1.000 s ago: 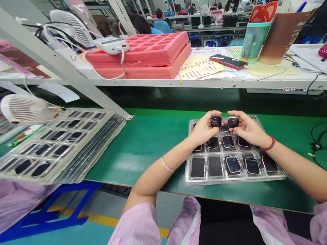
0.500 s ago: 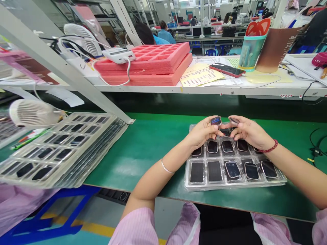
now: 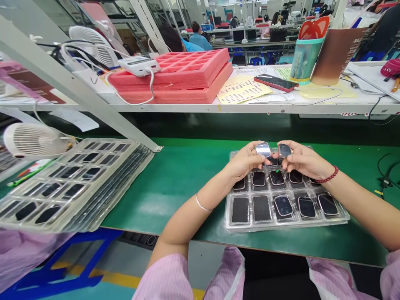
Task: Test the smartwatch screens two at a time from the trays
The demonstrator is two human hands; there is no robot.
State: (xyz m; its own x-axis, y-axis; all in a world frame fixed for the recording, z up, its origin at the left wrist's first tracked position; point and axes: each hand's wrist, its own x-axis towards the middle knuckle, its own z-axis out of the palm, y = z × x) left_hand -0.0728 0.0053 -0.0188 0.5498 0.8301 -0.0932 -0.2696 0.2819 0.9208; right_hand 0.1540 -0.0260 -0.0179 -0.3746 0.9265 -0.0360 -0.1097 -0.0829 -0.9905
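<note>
My left hand pinches a small rounded-corner watch screen, its face bright with reflected light. A second watch screen, darker, is held between the fingers and thumb of my right hand. Both hands are raised over the far part of a clear plastic tray, close together. Dark watch screens lie in several of the tray's pockets, and two pockets at the front left show only a dark lining. My hands hide part of the back row.
To the left, a stack of similar trays holds more dark screens beside a white fan. Above the green bench runs a white shelf with red foam trays, a phone and a cup. A slanted post stands left.
Both held screens have been tilted: the left one now reflects brightly, and the right one shows more of its flat face. My hands stay over the tray. The view has shifted slightly.
</note>
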